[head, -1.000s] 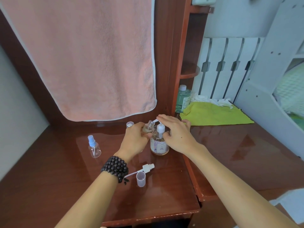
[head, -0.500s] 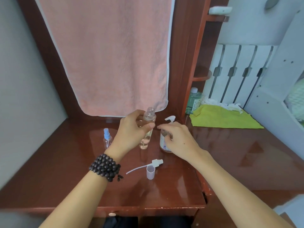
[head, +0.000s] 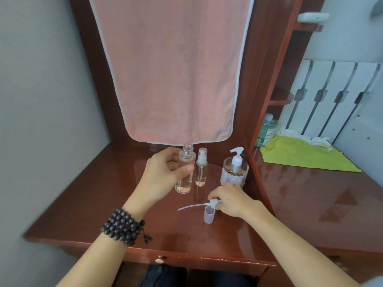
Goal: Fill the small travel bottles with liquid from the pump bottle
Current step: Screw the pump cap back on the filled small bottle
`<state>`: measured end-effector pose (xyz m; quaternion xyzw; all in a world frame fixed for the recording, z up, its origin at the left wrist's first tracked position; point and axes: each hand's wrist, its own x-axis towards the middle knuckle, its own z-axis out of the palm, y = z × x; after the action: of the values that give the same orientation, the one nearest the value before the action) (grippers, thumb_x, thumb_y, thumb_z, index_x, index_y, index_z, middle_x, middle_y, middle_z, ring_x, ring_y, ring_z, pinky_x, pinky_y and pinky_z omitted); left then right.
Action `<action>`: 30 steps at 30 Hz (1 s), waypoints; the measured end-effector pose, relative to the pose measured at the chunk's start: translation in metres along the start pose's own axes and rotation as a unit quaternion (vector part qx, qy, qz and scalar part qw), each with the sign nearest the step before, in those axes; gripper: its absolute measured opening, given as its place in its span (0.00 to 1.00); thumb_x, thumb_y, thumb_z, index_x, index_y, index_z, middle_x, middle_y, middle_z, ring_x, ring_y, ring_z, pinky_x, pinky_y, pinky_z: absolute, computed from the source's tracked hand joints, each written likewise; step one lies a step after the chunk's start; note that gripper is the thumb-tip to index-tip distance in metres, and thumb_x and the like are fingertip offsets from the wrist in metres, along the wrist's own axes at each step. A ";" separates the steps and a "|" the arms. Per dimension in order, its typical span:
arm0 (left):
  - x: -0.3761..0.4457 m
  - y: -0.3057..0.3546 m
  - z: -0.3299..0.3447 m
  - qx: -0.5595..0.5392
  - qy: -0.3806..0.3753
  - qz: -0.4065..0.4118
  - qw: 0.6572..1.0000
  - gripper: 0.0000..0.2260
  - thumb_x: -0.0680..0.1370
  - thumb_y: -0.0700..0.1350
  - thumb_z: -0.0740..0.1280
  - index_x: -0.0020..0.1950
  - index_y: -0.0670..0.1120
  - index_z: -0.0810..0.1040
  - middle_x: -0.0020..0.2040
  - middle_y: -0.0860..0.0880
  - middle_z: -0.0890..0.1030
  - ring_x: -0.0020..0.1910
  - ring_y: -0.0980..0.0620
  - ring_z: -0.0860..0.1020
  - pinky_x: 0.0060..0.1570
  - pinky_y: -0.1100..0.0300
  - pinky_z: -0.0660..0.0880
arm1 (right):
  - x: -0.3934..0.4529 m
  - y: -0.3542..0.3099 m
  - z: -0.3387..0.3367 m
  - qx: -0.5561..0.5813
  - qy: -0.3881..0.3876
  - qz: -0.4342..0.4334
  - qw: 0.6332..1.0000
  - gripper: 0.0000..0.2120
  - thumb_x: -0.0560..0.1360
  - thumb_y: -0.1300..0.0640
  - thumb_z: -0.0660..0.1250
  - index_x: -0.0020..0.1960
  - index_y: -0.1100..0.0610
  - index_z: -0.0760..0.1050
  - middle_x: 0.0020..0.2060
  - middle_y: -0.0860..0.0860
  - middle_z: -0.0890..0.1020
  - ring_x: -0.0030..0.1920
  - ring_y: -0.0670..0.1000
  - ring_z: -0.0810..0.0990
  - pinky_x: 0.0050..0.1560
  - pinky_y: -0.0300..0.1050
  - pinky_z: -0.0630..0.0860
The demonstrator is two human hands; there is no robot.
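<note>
My left hand (head: 165, 170) grips an uncapped clear travel bottle (head: 185, 172) with pinkish liquid in it, standing upright on the red-brown desk (head: 103, 204). Right beside it stands a second small bottle (head: 201, 168) with a white pump top and clear cap. The big pump bottle (head: 234, 170) with a white pump stands to the right, near the desk's side panel. My right hand (head: 230, 200) pinches the white head of a loose spray pump (head: 213, 203); its thin dip tube lies pointing left on the desk. A small clear cap (head: 209, 214) stands just in front of it.
A pink towel (head: 172, 69) hangs behind the desk. To the right a green cloth (head: 304, 154) lies on a lower surface, with a green bottle (head: 266, 131) and crumpled white tissue behind it. Wooden shelves (head: 281, 98) rise at the desk's right side. A drawer knob (head: 159, 260) is at the front edge.
My right hand left the pump bottle, came forward and took the loose spray pump's head. My left hand set the open travel bottle down. The camera tilted, so the view shifted.
</note>
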<state>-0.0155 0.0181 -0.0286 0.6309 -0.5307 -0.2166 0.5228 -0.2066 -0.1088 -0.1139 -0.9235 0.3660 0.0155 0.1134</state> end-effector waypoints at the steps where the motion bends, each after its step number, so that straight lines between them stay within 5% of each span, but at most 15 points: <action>1: -0.001 0.000 0.000 0.001 0.000 0.001 1.000 0.15 0.72 0.45 0.77 0.57 0.51 0.81 0.50 0.53 0.84 0.46 0.58 0.84 0.50 0.60 0.80 | 0.001 0.002 0.001 0.004 0.003 0.001 1.000 0.14 0.75 0.59 0.66 0.58 0.47 0.79 0.53 0.46 0.82 0.55 0.54 0.77 0.57 0.52 0.72; 6: -0.002 -0.001 -0.004 -0.012 0.005 0.000 1.000 0.15 0.72 0.43 0.77 0.57 0.51 0.81 0.49 0.55 0.85 0.46 0.60 0.84 0.47 0.63 0.78 | -0.009 0.005 -0.029 0.077 0.072 0.014 0.994 0.11 0.73 0.56 0.68 0.53 0.45 0.80 0.43 0.45 0.81 0.50 0.50 0.78 0.56 0.48 0.72; 10: 0.002 -0.007 -0.007 -0.007 0.016 -0.001 1.000 0.14 0.72 0.42 0.77 0.56 0.52 0.81 0.49 0.55 0.85 0.47 0.59 0.84 0.51 0.58 0.80 | -0.039 0.008 -0.087 0.215 0.201 -0.008 0.956 0.11 0.73 0.57 0.71 0.54 0.45 0.81 0.44 0.42 0.80 0.44 0.39 0.77 0.43 0.28 0.68; 13: 0.004 -0.012 -0.003 0.018 0.012 -0.008 1.000 0.15 0.71 0.43 0.77 0.55 0.52 0.81 0.49 0.55 0.85 0.46 0.60 0.83 0.52 0.59 0.79 | -0.060 0.014 -0.120 0.282 0.281 -0.020 0.917 0.14 0.76 0.56 0.69 0.60 0.46 0.80 0.50 0.44 0.81 0.46 0.44 0.79 0.46 0.33 0.72; 16: 0.007 -0.014 0.007 0.032 0.011 -0.016 0.999 0.16 0.70 0.44 0.78 0.56 0.52 0.81 0.48 0.55 0.85 0.45 0.61 0.83 0.52 0.62 0.78 | -0.071 0.017 -0.136 0.334 0.281 -0.043 0.899 0.14 0.77 0.56 0.68 0.60 0.45 0.79 0.53 0.45 0.82 0.50 0.59 0.80 0.53 0.57 0.76; 18: 0.009 -0.014 0.014 0.030 0.005 -0.023 0.999 0.15 0.70 0.44 0.78 0.55 0.52 0.80 0.48 0.55 0.85 0.45 0.60 0.83 0.48 0.66 0.77 | -0.074 0.016 -0.140 0.336 0.265 -0.055 0.902 0.12 0.77 0.56 0.69 0.58 0.44 0.78 0.49 0.46 0.84 0.49 0.65 0.78 0.53 0.63 0.74; 23: 0.008 -0.008 0.025 0.028 -0.010 -0.025 0.999 0.14 0.71 0.41 0.77 0.51 0.55 0.78 0.46 0.55 0.84 0.43 0.61 0.82 0.39 0.77 0.73 | -0.080 0.013 -0.144 0.306 0.242 -0.057 0.919 0.11 0.76 0.58 0.69 0.53 0.43 0.77 0.45 0.44 0.84 0.41 0.62 0.75 0.46 0.56 0.75; 30: 0.010 -0.007 0.034 0.037 -0.021 -0.023 0.999 0.14 0.71 0.41 0.77 0.52 0.53 0.80 0.45 0.53 0.85 0.42 0.57 0.84 0.40 0.71 0.77 | -0.078 0.020 -0.145 0.214 0.254 -0.050 0.942 0.10 0.75 0.55 0.70 0.52 0.43 0.77 0.47 0.44 0.81 0.40 0.53 0.77 0.43 0.48 0.74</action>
<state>-0.0375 -0.0064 -0.0447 0.6570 -0.5345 -0.2225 0.4828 -0.2852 -0.1022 0.0320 -0.8678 0.3311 -0.3041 0.2118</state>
